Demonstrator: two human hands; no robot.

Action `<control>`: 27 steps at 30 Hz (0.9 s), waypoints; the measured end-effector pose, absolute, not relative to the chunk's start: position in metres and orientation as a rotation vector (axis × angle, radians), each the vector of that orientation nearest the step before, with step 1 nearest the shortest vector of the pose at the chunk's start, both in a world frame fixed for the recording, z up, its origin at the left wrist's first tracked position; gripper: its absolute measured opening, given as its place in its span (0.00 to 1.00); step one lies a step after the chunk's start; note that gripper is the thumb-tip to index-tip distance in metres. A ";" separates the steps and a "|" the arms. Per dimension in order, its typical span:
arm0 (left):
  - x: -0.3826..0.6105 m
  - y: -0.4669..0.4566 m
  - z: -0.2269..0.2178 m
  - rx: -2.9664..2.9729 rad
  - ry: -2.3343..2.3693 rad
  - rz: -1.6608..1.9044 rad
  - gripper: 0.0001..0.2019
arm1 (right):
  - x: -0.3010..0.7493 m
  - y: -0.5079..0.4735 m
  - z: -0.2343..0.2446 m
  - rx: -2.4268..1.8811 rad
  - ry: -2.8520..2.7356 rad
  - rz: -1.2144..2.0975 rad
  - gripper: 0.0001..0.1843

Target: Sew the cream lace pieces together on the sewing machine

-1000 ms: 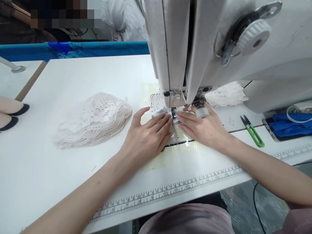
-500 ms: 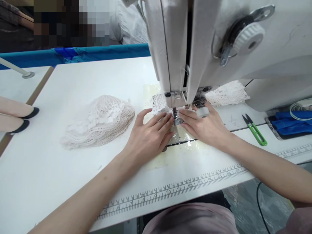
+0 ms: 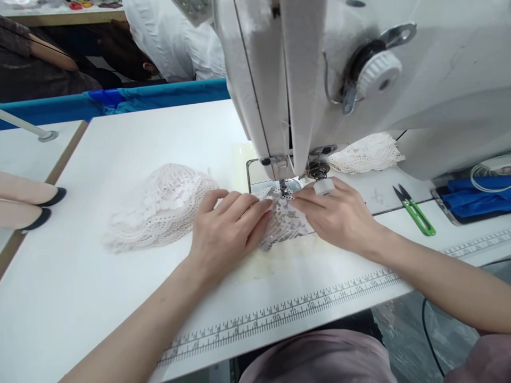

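A piece of white lace [image 3: 285, 222] lies under the needle and presser foot of the sewing machine [image 3: 263, 80], its near part reaching toward me. My left hand [image 3: 229, 226] has its fingers curled, the fingertips and thumb closed on the lace's left edge. From the right, my right hand [image 3: 339, 215] pinches the lace just beside the presser foot, partly behind a small white knob [image 3: 323, 186]. A heap of white lace pieces [image 3: 163, 207] rests left of my left hand. Another lace piece [image 3: 367, 153] lies behind my right hand, by the machine's arm.
Green-handled thread snips [image 3: 417, 215] lie at the right, near a phone [image 3: 445, 205] with blue cloth [image 3: 479, 194] on it. A printed ruler [image 3: 275, 319] runs along the table's front edge. Beyond the blue cloth barrier [image 3: 171, 91] are other people.
The lace has come toward me from behind the needle, and its near part now shows between my hands. My left hand has shifted left, its fingers more curled. The view has turned slightly.
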State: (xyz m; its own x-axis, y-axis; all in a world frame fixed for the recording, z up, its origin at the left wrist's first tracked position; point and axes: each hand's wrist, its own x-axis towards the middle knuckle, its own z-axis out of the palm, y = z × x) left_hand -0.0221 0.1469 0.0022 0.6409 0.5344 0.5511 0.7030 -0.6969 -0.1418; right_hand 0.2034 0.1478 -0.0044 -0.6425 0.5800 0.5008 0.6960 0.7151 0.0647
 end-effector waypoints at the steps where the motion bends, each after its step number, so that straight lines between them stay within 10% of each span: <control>1: -0.022 0.148 0.002 -2.554 -0.971 -0.691 0.09 | 0.201 0.145 -0.005 -0.947 -2.485 -0.286 0.16; 27: -0.005 0.136 -0.005 -2.632 -1.025 -0.475 0.14 | 0.204 0.154 -0.012 -1.110 -2.559 -0.402 0.10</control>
